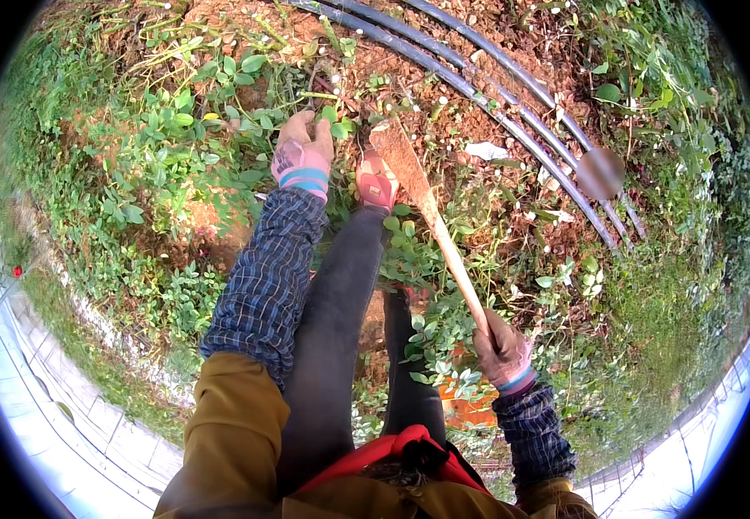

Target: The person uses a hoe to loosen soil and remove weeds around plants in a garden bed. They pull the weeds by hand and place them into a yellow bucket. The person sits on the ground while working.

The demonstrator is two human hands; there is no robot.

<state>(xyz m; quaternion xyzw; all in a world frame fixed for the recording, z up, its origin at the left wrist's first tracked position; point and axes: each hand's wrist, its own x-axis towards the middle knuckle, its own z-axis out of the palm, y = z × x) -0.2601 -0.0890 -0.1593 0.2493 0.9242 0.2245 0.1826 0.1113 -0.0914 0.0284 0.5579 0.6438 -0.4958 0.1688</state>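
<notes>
My left hand [304,151], in a pinkish, soil-stained glove, reaches in among leafy green stems [241,73]. Its thumb and bent fingers stand apart, with nothing visible between them; the fingertips are partly turned away. A wooden-handled digging tool [453,253] slants from the lower right up to the middle. Around the near end of its handle, my right hand [503,350] is closed, in a similar dirty glove. The tool's broad far end [397,147] is caked with reddish soil and lies beside my pink-red shoe [377,183].
Several black pipes [479,97] curve across the soil from top to right. White scraps [486,150] lie near them. Low leafy plants [133,208] spread on both sides. Something orange [468,405] shows behind my right wrist. Pale sheeting [89,432] borders the lower left.
</notes>
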